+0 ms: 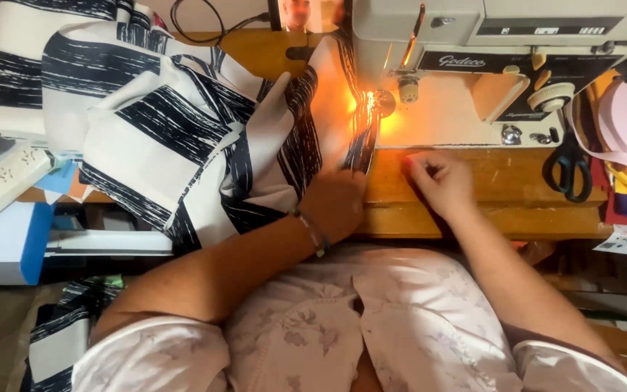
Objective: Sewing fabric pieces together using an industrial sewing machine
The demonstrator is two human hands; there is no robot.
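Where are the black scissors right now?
The black scissors lie on the wooden table at the right of the head view, below the sewing machine, beyond the right hand.

- Wooden sewing table [488, 178], spanning centre to right.
- Cream sewing machine [473, 65] stands at its far side.
- Striped white-and-navy fabric [183, 138] drapes over its left.
- Black scissors [567, 163] lie right.

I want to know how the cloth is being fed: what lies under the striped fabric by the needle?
The striped fabric covers the wooden table there; the left hand presses its edge. The needle plate is hidden.
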